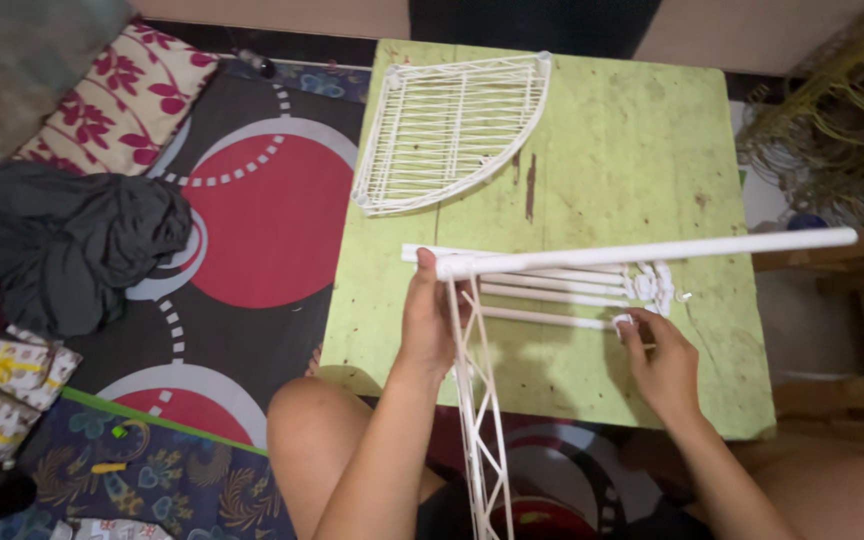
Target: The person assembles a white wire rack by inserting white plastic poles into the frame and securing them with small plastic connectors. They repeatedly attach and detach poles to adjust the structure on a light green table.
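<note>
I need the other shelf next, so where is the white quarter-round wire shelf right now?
In the head view, the white quarter-round wire shelf lies flat on the far left part of the green table, beyond the long white pole and the left hand.

wire shelf (480, 440) cut off below, small white fittings (652, 285) indistinct

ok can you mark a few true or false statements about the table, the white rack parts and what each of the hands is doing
1. The left hand grips the end of a long white pole. True.
2. The quarter-round wire shelf lies on the floor mat. False: it lies on the green table.
3. The right hand rests flat on the grey cloth. False: its fingertips pinch a small white fitting at the end of a thin white rod.
4. The table is green. True.
5. A second wire shelf stands on edge between the arms. True.
</note>
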